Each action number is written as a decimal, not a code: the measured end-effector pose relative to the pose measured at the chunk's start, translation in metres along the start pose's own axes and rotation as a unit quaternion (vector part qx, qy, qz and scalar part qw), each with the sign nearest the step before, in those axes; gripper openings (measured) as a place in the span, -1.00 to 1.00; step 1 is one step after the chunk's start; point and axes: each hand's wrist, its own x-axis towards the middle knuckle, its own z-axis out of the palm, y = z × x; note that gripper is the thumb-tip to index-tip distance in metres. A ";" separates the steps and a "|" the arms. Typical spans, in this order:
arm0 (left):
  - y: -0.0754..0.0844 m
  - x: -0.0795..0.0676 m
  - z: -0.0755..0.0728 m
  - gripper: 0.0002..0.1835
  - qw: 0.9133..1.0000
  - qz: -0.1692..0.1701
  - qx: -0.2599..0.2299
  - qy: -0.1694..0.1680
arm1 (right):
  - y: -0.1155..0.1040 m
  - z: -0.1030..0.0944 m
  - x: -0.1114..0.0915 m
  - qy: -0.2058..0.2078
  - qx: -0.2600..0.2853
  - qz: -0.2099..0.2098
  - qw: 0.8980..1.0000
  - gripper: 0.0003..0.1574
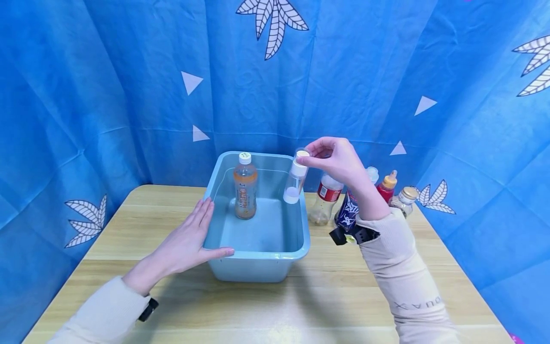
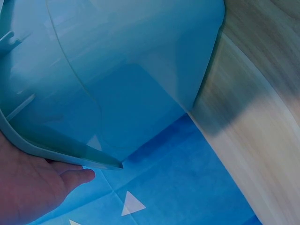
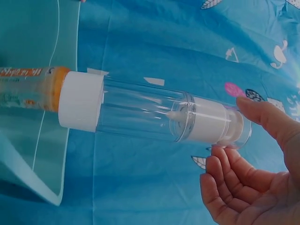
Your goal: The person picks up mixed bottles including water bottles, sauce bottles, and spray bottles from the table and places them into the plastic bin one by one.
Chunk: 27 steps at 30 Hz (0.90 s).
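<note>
Between thumb and fingertips, my right hand [image 1: 337,157] pinches the capped top of a clear pump bottle [image 1: 295,177] with a white collar and white base. The bottle hangs slightly tilted over the right side of a blue-grey plastic basin [image 1: 263,255]. In the right wrist view the clear bottle [image 3: 140,110] shows its full length, with the thumb and fingers of the hand [image 3: 253,173] at its top end. My left hand [image 1: 185,241] rests on the basin's near-left rim, fingers straight. Inside the basin an orange-labelled drink bottle [image 1: 246,191] with a white cap stands upright.
Right of the basin stand a red-labelled clear bottle [image 1: 327,196], a dark purple-labelled bottle [image 1: 347,210], a red squeeze bottle [image 1: 387,184] and a cork-topped glass jar [image 1: 405,199], partly behind my right arm. A blue curtain [image 1: 275,95] hangs behind the wooden table [image 1: 343,296].
</note>
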 end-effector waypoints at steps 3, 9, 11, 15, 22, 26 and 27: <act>0.000 0.000 0.000 0.25 1.000 -0.001 -0.001 0.000 | -0.001 0.005 0.003 -0.008 0.005 -0.004 1.000 -0.57; 0.000 -0.001 0.000 0.25 1.000 -0.002 -0.001 0.000 | -0.002 0.017 0.008 -0.016 0.013 -0.001 1.000 -0.58; 0.000 -0.001 0.000 0.25 1.000 -0.002 -0.001 0.000 | -0.003 0.021 0.010 -0.016 0.013 -0.002 1.000 -0.59; 0.001 -0.001 -0.001 0.25 1.000 -0.004 -0.002 -0.002 | -0.005 0.029 0.012 -0.020 0.009 -0.001 1.000 -0.59; 0.001 0.000 0.000 0.25 1.000 -0.010 -0.003 -0.007 | -0.005 0.043 0.019 -0.033 0.009 -0.001 0.999 -0.62; 0.001 0.000 0.000 0.26 1.000 -0.013 -0.004 -0.008 | -0.005 0.052 0.022 -0.036 0.011 0.002 0.999 -0.62; 0.001 0.000 0.000 0.26 1.000 -0.014 -0.005 -0.008 | -0.004 0.055 0.023 -0.038 0.012 0.003 0.999 -0.62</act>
